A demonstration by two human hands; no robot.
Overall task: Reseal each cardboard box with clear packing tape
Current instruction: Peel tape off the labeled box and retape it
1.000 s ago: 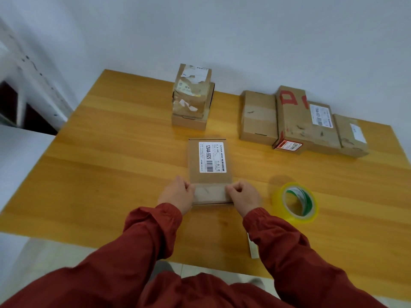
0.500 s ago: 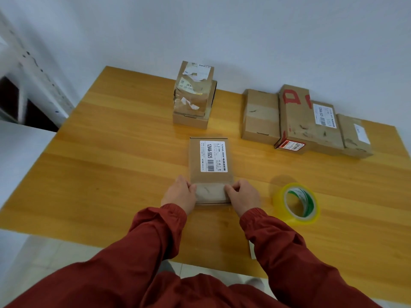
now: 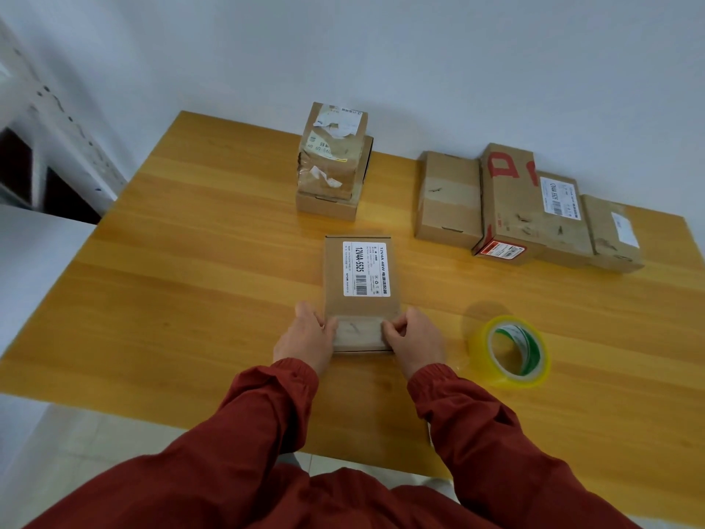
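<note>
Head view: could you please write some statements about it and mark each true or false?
The left hand and the right hand both grip the labelled box at its near end. True.
The packing tape roll is in the right hand. False: it lies on the table, untouched.
At the back, a tall box stands on a flat box. True.
The labelled box rests on the row of boxes. False: it lies on the table, apart from that row.
</note>
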